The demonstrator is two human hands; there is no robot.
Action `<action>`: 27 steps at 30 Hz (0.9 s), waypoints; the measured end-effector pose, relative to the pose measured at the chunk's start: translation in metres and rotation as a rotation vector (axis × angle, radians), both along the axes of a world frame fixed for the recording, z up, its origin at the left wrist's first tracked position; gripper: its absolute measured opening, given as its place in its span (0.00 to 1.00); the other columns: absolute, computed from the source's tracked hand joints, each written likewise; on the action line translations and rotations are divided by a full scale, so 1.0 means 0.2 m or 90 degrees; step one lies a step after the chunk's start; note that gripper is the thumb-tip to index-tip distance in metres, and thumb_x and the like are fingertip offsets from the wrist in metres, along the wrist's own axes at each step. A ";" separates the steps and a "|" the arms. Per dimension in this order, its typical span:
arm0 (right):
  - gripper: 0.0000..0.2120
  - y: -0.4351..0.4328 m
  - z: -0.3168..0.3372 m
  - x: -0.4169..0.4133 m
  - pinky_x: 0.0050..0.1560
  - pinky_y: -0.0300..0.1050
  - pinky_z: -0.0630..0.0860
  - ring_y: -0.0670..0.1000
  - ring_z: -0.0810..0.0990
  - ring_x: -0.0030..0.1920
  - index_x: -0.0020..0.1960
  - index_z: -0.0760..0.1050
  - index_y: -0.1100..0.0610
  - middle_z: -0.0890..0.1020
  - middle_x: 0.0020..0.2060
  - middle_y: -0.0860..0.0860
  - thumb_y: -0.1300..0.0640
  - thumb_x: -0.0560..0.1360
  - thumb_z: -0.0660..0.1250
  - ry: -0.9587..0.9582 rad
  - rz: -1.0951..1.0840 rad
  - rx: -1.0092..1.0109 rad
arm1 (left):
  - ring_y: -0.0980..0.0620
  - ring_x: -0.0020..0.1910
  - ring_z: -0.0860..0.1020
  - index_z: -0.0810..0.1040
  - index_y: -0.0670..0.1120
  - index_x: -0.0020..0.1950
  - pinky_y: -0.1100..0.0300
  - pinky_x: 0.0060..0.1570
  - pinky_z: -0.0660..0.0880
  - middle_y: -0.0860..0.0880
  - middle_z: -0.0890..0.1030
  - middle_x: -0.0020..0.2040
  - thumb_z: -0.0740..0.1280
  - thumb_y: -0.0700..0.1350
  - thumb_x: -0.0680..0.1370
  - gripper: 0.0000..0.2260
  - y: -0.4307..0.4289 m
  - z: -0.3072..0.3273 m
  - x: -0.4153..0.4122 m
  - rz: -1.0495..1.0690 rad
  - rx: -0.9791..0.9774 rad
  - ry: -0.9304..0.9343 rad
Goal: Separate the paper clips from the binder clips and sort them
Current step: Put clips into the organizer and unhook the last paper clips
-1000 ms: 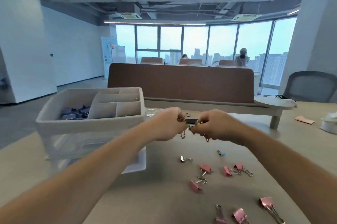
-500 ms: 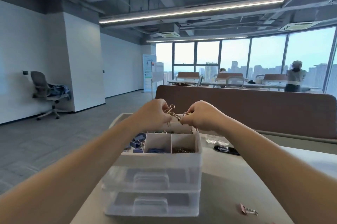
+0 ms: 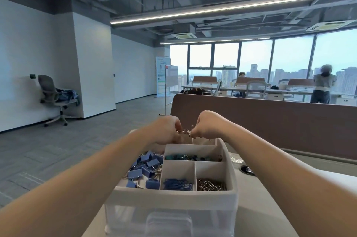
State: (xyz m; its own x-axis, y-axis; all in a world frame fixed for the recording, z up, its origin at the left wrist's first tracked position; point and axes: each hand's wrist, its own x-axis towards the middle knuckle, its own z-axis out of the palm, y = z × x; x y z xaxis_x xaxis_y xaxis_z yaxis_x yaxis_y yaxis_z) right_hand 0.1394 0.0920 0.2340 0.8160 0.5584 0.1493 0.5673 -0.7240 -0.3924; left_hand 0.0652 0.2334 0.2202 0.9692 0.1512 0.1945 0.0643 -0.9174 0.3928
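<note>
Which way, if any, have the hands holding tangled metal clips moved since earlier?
Yes: left hand and right hand, with the tangled metal clips, went from right of the white plastic compartment organiser to above its far end.

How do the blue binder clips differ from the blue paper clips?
The blue binder clips are folded bodies with metal handles; the blue paper clips are thin bent wire. The binder clips lie in the large left compartment; the paper clips in a small front compartment. Both are blue.

Left hand [image 3: 166,130], right hand [image 3: 207,127] outstretched, fingers curled, nearly touching
</note>
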 end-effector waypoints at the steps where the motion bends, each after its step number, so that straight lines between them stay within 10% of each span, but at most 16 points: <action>1: 0.10 0.00 0.00 0.01 0.33 0.43 0.70 0.54 0.70 0.29 0.36 0.79 0.62 0.72 0.26 0.53 0.56 0.69 0.73 -0.003 0.003 -0.007 | 0.52 0.46 0.76 0.77 0.46 0.59 0.61 0.43 0.69 0.51 0.78 0.49 0.73 0.46 0.73 0.16 0.00 0.00 0.00 -0.004 0.005 0.004; 27: 0.12 0.19 0.04 -0.09 0.42 0.43 0.74 0.53 0.79 0.44 0.52 0.83 0.63 0.82 0.44 0.55 0.56 0.72 0.74 -0.053 0.094 -0.162 | 0.53 0.45 0.76 0.79 0.45 0.56 0.67 0.42 0.70 0.48 0.81 0.49 0.63 0.41 0.80 0.08 0.07 0.02 -0.23 -0.004 0.013 -0.113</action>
